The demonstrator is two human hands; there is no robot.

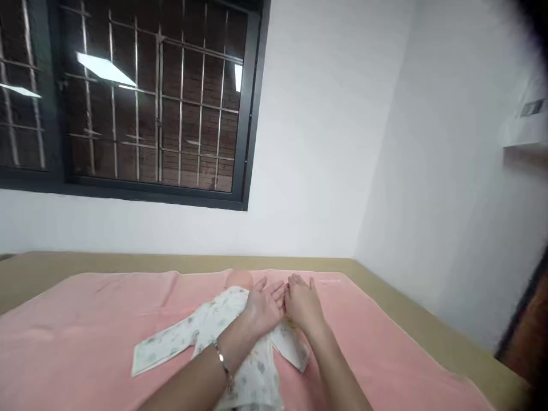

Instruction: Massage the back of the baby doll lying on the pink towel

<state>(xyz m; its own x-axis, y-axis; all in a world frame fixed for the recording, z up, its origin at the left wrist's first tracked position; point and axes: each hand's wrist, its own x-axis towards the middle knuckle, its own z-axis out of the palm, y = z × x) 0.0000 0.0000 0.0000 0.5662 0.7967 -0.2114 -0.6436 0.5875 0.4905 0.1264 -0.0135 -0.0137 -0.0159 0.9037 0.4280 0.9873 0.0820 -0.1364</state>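
Observation:
A white long-sleeved baby top (pixel 226 311) with a small green-grey print lies on the pink blanket. One sleeve (pixel 165 345) stretches out to the left; the other sleeve (pixel 293 345) angles down on the right. At its neck shows a round, smooth peach shape (pixel 240 279) like a doll's head, partly hidden. My left hand (pixel 264 305) is palm up over the top's upper right part, its fingers apart. Beside it, my right hand (pixel 302 302) is back up with fingers stretched, close to the left fingertips. Neither hand visibly holds anything; whether they touch each other cannot be told.
The pink blanket (pixel 107 302) covers much of a tan surface (pixel 299 264) set against white walls (pixel 317 125). A dark-framed barred window (pixel 158 103) is at the upper left. Near the right edge, a white object (pixel 524 117) is on the wall, blurred.

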